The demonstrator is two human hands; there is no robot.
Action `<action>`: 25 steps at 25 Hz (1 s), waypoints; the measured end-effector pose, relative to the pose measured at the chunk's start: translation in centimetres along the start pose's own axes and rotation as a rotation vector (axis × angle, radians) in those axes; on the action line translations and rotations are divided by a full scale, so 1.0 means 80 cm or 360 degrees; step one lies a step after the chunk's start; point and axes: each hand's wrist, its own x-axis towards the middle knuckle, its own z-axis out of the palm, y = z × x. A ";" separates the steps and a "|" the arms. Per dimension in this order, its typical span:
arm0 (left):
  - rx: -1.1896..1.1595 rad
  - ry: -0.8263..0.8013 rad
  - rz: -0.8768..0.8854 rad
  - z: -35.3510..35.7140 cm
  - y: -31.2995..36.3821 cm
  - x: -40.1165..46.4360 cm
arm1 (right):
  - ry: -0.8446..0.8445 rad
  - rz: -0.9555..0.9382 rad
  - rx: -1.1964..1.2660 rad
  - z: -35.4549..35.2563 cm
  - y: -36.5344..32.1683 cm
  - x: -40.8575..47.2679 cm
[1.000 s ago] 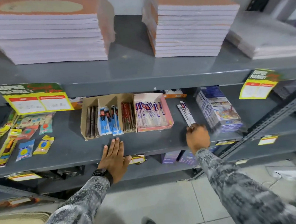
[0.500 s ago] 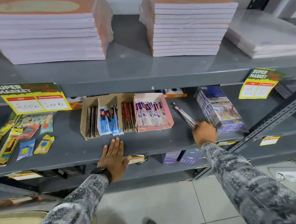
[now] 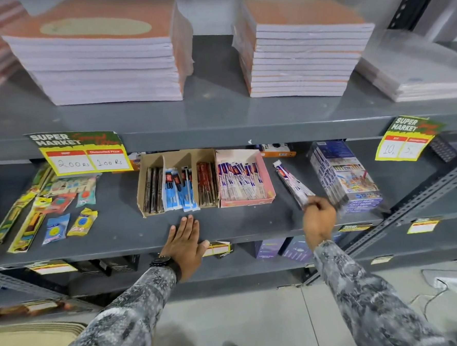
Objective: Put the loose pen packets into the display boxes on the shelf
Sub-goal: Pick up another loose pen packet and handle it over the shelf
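A: Status of right hand (image 3: 319,218)?

B: Closed on the near end of a small bunch of loose pen packets (image 3: 292,182), right of centre in the frame. Lying flat on the shelf (image 3: 238,225) a second ago; now raised at the far end and tilted up toward the upper left. Fingers (image 3: 314,202) pinched narrow around the bunch.

A: Position relative to the display boxes?

B: Just right of the pink display box (image 3: 264,170), not touching. Between that box and the blue carton (image 3: 342,174) at the right.

A: Left hand (image 3: 184,241)?

B: Flat on the shelf edge, lower centre, fingers spread, holding nothing. Unchanged from a second ago.

A: Meaning for the task?

B: Pickup done, by the look of it; insertion not yet begun. Packets matching the pink box contents in colour, so probably bound there. Brown cardboard box (image 3: 175,160) further left, three compartments, already stocked.
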 end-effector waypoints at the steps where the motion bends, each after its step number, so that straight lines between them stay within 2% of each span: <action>1: -0.0127 -0.0013 0.0001 -0.009 0.002 -0.003 | -0.0120 -0.0013 0.0113 0.005 -0.002 -0.015; 2: -0.0380 -0.0004 -0.0046 -0.020 0.004 -0.007 | -0.0304 -0.0026 0.0173 0.010 -0.003 -0.032; 3: -0.0803 0.0053 -0.0144 -0.035 0.005 -0.010 | -0.0517 -0.0061 0.0143 0.016 -0.005 -0.048; 5: -0.2032 0.0077 -0.0449 -0.065 0.010 -0.020 | -0.0909 -0.0215 -0.0119 0.025 -0.010 -0.076; 6: -0.2505 0.0014 -0.0559 -0.078 0.008 -0.024 | -0.1049 -0.0308 -0.0271 0.030 -0.012 -0.086; 7: -0.2822 -0.0059 -0.0589 -0.087 0.005 -0.026 | -0.1138 -0.0397 -0.0400 0.035 -0.016 -0.095; 8: -0.2932 -0.0113 -0.0547 -0.091 0.003 -0.029 | -0.1179 -0.0479 -0.0493 0.038 -0.020 -0.101; 11: -0.2970 -0.0114 -0.0345 -0.093 0.005 -0.039 | -0.1189 -0.0603 -0.0556 0.041 -0.033 -0.112; 20: -0.3066 -0.0008 -0.0308 -0.084 -0.002 -0.039 | -0.1292 -0.0374 -0.0472 0.034 -0.040 -0.113; 25: -0.2766 0.0082 -0.0332 -0.081 0.008 -0.026 | -0.1292 -0.0295 -0.0662 0.024 -0.042 -0.102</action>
